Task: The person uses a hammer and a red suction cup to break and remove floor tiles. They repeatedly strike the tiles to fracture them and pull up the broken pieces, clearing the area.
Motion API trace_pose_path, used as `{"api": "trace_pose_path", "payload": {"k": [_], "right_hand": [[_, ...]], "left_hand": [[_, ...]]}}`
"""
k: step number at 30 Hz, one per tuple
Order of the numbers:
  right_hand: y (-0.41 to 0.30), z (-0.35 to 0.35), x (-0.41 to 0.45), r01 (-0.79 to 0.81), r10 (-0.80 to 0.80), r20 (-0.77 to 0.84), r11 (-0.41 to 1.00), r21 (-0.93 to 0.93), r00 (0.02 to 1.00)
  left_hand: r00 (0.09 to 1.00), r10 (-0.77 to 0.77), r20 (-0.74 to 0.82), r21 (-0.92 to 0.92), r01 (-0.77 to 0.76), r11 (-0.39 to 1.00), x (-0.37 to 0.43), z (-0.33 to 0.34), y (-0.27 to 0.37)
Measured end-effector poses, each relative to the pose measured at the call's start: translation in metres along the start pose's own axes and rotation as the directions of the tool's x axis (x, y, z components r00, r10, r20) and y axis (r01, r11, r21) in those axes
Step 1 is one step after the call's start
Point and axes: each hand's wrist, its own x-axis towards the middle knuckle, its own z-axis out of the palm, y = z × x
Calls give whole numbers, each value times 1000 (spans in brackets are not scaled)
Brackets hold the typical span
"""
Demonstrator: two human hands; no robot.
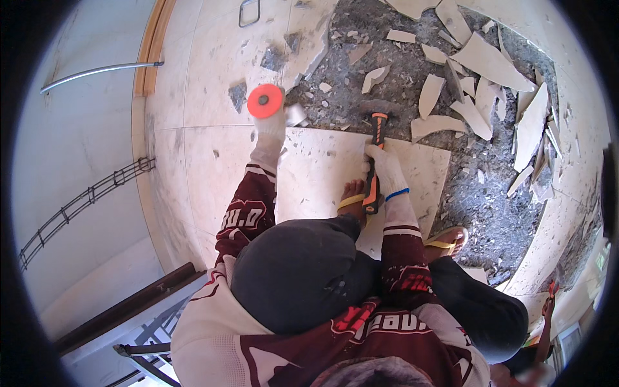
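Observation:
My left hand (270, 126), in a white glove, is closed around a chisel (263, 100) seen end-on; its round orange-red hand guard hides the fingers and most of the shaft. My right hand (387, 169), gloved with a blue band at the wrist, grips the black and orange handle of a hammer (378, 128). The hammer's head is blurred, over the rough floor bed beyond the tile edge. A large floor tile (314, 174) lies before me, with my sandalled foot on it. A small pale blurred piece (296, 115) is beside my left hand.
Broken tile shards (493, 63) lie over exposed grey mortar (353, 87) ahead and right. A metal bar (101, 75) and a rebar cage (92, 195) are at the left. Another person's arm (546, 324) shows at the lower right.

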Motion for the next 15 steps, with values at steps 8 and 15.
{"api": "trace_pose_path", "payload": {"k": [8, 15], "right_hand": [[-11, 1, -4, -32, 32, -19, 999, 9, 999], [-22, 2, -28, -27, 26, 33, 999, 31, 999]], "left_hand": [[999, -15, 35, 115, 11, 993, 21, 6, 48], [950, 311, -16, 397, -280, 874, 15, -9, -28]]}}
